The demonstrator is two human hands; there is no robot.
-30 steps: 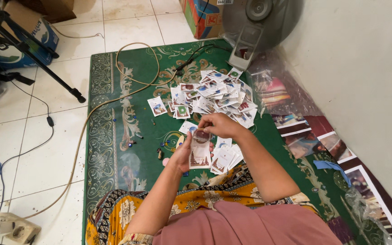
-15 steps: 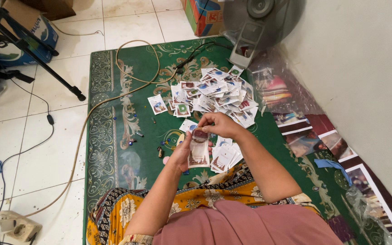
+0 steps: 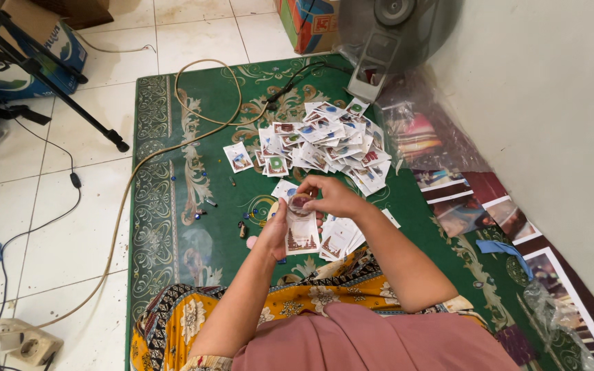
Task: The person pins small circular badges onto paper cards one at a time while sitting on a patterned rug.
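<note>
I sit on a green patterned rug. My left hand holds a small white packet with a dark red picture on it, upright in front of me. My right hand pinches the packet's top edge, where a small round dark item sits. Beyond my hands lies a heap of similar small packets spread over the rug. A smaller stack of packets rests just under my right wrist.
A fan stands at the rug's far edge by the wall. Plastic-wrapped printed sheets line the wall on the right. A beige cable crosses the rug to a power strip. A tripod leg and cardboard boxes stand at left.
My hands stay together on the packet, with the right fingers shifting slightly at its top. The view has tilted a little.
</note>
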